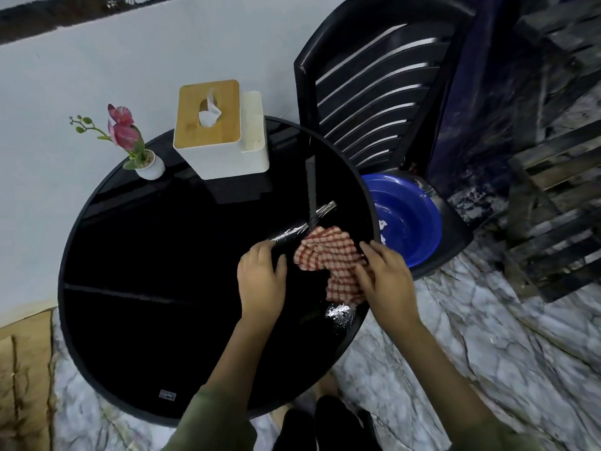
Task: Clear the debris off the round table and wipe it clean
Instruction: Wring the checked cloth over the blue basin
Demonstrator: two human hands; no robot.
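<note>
The round black glossy table point(146, 288) fills the middle of the view. A red-and-white checked cloth point(328, 258) lies crumpled on its right side near the rim. My right hand point(385, 278) rests on the cloth's right edge, fingers closed over it. My left hand point(261, 278) lies on the tabletop just left of the cloth, fingers spread, not touching it. Wet streaks shine on the glass above and below the cloth.
A white tissue box with a wooden lid point(221, 131) and a small potted pink flower point(146, 161) stand at the table's far edge by the wall. A blue basin point(409, 216) sits on a black plastic chair point(383, 99) to the right.
</note>
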